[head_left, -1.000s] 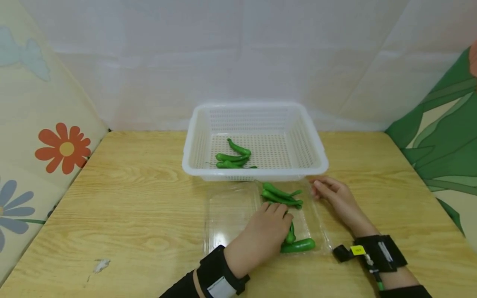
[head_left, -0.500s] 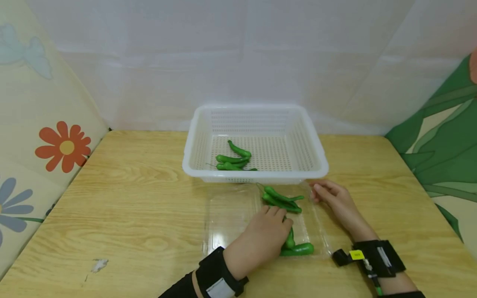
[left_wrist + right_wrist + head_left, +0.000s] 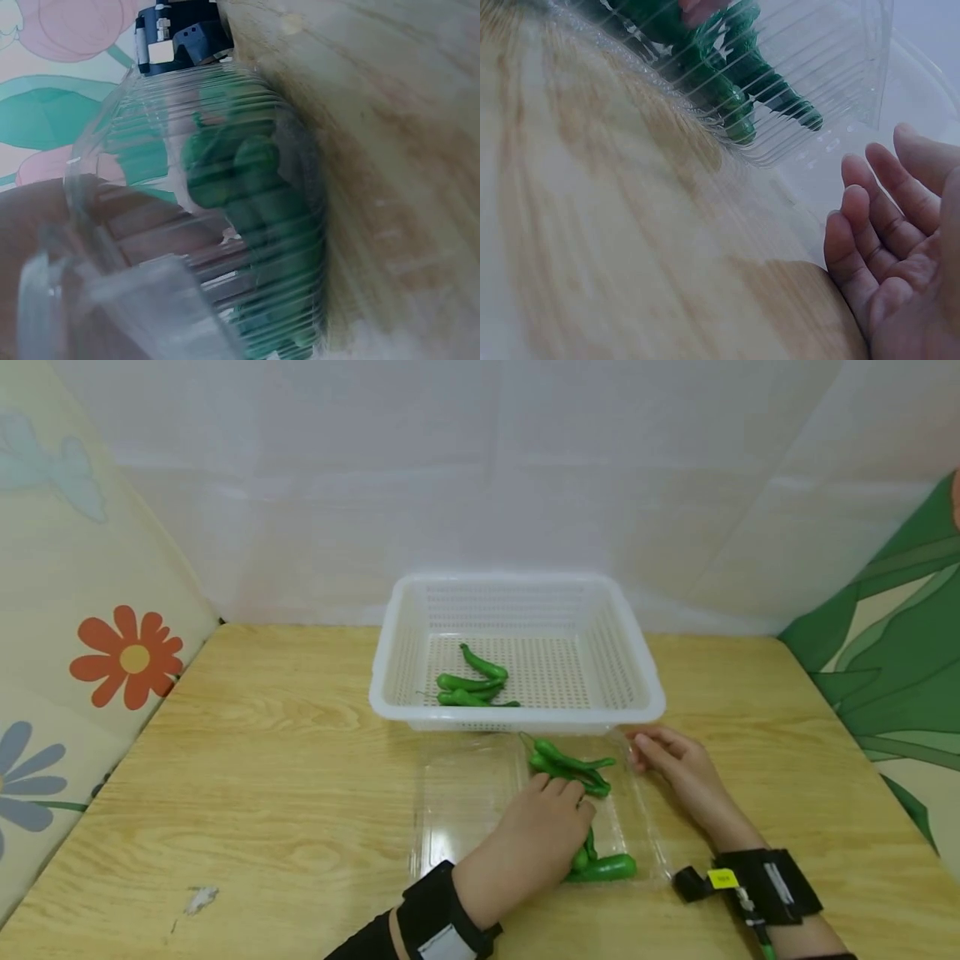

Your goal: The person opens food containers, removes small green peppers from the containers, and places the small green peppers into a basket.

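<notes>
A clear plastic clamshell box (image 3: 649, 831) lies open, its lid (image 3: 467, 789) spread to the left. Green chili peppers (image 3: 572, 763) rest in its right half, and another pepper (image 3: 606, 867) lies near the front. My left hand (image 3: 534, 831) reaches down into the box among the peppers. Its fingers bend over them, but the fingertips are mostly hidden; in the left wrist view, fingers (image 3: 150, 232) show blurred through the ribbed plastic beside the peppers (image 3: 255, 187). My right hand (image 3: 907, 240) stays just outside the box's right side, fingers loosely bent, holding nothing.
Behind the box stands a white perforated basket (image 3: 517, 713) with several green chili peppers (image 3: 468, 682) at its left. Both sit on a wood-grain table (image 3: 285, 760). A white sheet (image 3: 480, 468) hangs behind, with patterned panels at either side.
The left hand has shifted slightly right among the peppers. The upper peppers in the box have slid a little right and toward me. The right hand stays beside the box.
</notes>
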{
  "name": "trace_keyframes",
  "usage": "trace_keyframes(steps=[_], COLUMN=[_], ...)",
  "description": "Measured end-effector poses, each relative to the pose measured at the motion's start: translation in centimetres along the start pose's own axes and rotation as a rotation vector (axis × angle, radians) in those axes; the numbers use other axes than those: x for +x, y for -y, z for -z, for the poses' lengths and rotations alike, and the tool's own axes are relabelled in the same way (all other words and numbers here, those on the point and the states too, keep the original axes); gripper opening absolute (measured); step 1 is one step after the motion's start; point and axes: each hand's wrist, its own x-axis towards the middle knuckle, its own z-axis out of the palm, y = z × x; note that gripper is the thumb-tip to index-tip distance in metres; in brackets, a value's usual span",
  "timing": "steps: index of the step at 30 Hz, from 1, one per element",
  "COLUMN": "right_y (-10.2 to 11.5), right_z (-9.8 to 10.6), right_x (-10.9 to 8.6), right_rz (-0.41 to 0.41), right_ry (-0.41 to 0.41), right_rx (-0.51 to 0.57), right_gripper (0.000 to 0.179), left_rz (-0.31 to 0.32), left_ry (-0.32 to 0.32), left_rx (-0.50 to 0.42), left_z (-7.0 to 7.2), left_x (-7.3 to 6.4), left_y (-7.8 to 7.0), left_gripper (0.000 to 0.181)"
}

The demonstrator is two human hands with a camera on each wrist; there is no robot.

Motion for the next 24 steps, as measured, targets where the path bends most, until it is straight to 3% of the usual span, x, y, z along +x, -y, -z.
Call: trace_keyframes(steps=[7,14,24], right_y=[0.00,0.43,0.08], right_z=[0.05,0.37,0.12], right_x=[0.06,0.20,0.15], right_rz=[-0.009,0.031,-0.023], right_ry=[-0.005,0.006,-0.008], right_rx=[0.041,0.054,0.005], right_gripper=[0.018,0.018,0.018], left_rz=[-0.008,0.037,0.020], left_ry=[-0.001,-0.026,0.026], left_rx=[0.026,0.062,0.054], left_z=[0.33,-0.48,-0.23], left_x=[0.02,0.34,0.20], left_y=[-0.13,-0.36,-0.01], left_gripper=[0.023,0.022,0.027])
